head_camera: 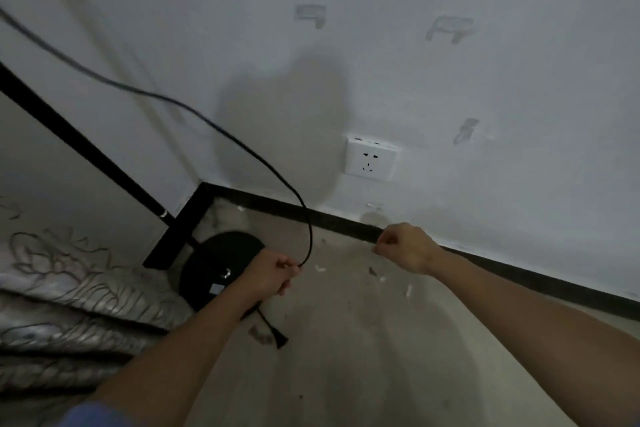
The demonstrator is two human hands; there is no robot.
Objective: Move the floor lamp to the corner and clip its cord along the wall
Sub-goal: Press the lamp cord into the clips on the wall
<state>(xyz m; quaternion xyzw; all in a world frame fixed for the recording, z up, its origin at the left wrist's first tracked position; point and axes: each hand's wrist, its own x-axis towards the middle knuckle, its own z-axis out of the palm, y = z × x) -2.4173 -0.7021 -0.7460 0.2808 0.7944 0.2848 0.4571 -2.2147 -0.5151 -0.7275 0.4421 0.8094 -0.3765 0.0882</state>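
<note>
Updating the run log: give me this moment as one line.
lamp base: floor, near corner | left hand: pinching cord | right hand: closed, near baseboard | plug: on floor, unplugged

The floor (363, 357) between the two forearms is lying mostly open, offering passage toward the wall (450, 80). Small white scraps (408, 289) are littering it near the baseboard (346, 222). The lamp base (214, 263) is occupying the corner, pressed close to the black bed frame (176, 229), and the mattress (69, 288) is closing off the left side. The cord (242, 142) is arcing across the corner in mid-air, down to the left hand (273, 274), barring a straight reach there. The plug (280, 340) is lying on the floor just below that forearm. The wall around the socket (370, 159) is standing unobstructed; the right hand (405, 246) is hovering just before the baseboard.
</note>
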